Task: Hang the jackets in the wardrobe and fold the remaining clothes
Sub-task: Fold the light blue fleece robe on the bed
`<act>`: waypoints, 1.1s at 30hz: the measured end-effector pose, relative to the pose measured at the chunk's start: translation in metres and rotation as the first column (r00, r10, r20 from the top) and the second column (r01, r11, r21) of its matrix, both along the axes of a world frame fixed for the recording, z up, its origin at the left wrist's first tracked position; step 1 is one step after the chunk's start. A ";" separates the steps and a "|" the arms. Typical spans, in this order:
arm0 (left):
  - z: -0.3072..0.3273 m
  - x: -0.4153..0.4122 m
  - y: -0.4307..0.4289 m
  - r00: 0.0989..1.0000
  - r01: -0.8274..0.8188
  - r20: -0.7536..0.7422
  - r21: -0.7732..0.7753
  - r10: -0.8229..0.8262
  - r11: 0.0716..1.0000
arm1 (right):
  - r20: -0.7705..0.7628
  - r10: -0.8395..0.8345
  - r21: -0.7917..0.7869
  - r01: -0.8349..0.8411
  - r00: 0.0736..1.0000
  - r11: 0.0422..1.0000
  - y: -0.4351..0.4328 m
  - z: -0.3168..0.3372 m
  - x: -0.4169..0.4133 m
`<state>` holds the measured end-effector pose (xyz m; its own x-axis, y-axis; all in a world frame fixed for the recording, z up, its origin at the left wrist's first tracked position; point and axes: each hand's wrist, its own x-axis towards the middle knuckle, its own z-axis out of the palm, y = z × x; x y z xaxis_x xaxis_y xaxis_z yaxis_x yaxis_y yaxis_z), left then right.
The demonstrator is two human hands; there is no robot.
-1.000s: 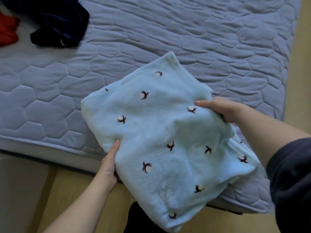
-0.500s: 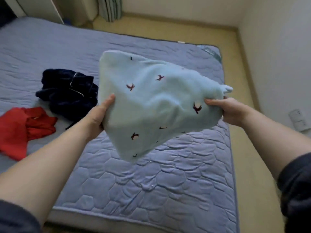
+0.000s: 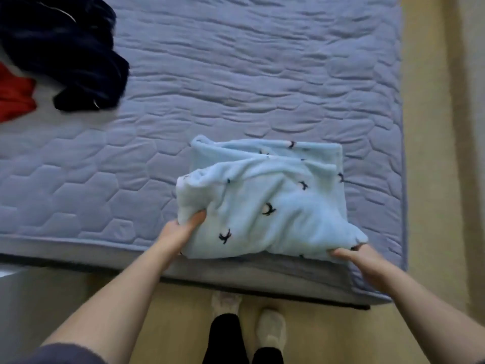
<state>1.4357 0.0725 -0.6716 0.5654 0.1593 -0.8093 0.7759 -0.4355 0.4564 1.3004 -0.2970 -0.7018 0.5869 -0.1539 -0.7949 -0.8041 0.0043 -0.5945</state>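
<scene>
Left hand: My left hand (image 3: 181,229) grips the near-left corner of the blue fleece (image 3: 262,206). The thumb is pressed on top and the other fingers are tucked under the fabric, out of sight.

Right hand: My right hand (image 3: 359,261) holds the near-right corner. The fingers are curled at the edge of the fleece, though I cannot tell how far they reach beneath it.

Blue fleece: It is folded into a thick, roughly square bundle with a loose layer rumpled across the top. It lies on the mattress (image 3: 236,74), close to the near edge and towards the right-hand corner.

What just changed: Half a second ago I had this bundle lifted in the air between both hands, well clear of the bed. Now it is down and resting on the mattress, and both hands have stayed on its corners.

What that means: I judge the fold on this piece to be nearly done. All that seems left is to smooth the top layer and let go.

Farther up the bed: A dark navy garment (image 3: 65,53) lies crumpled at the far left, with a red garment (image 3: 13,98) just beside it at the edge of view. Both are well apart from the fleece and neither is folded.

Still to do: Those two need sorting. I cannot tell from here whether either is a jacket for the wardrobe.

Below: My socked feet (image 3: 270,329) stand on the floor (image 3: 425,153) at the foot of the bed.
</scene>
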 end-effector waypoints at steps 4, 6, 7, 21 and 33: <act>-0.011 0.004 0.004 0.993 0.066 0.099 0.004 -0.066 0.998 | -0.130 -0.006 0.036 0.011 0.991 0.999 -0.001 -0.013 -0.008; -0.001 0.021 0.000 0.985 0.090 0.153 -0.076 -0.077 0.993 | -0.146 0.049 0.152 -0.026 0.988 0.988 -0.007 0.004 0.013; 0.006 0.029 -0.002 0.982 0.094 0.172 -0.100 -0.075 0.991 | -0.164 0.094 0.178 -0.064 0.982 0.982 -0.010 0.015 0.024; 0.054 0.100 -0.029 0.962 0.256 0.211 -0.493 -0.172 0.832 | -0.127 0.628 -0.594 -0.566 0.768 0.572 -0.011 0.012 0.178; 0.041 0.143 -0.027 0.992 0.037 -0.076 -0.558 -0.096 0.829 | -0.206 0.562 -0.541 -0.572 0.801 0.617 -0.056 0.046 0.207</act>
<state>1.5787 0.0457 -0.6308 0.4723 -0.3680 -0.8009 0.8072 -0.1844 0.5608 1.5074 -0.3535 -0.6556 0.6988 -0.2029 -0.6860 -0.5416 -0.7765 -0.3220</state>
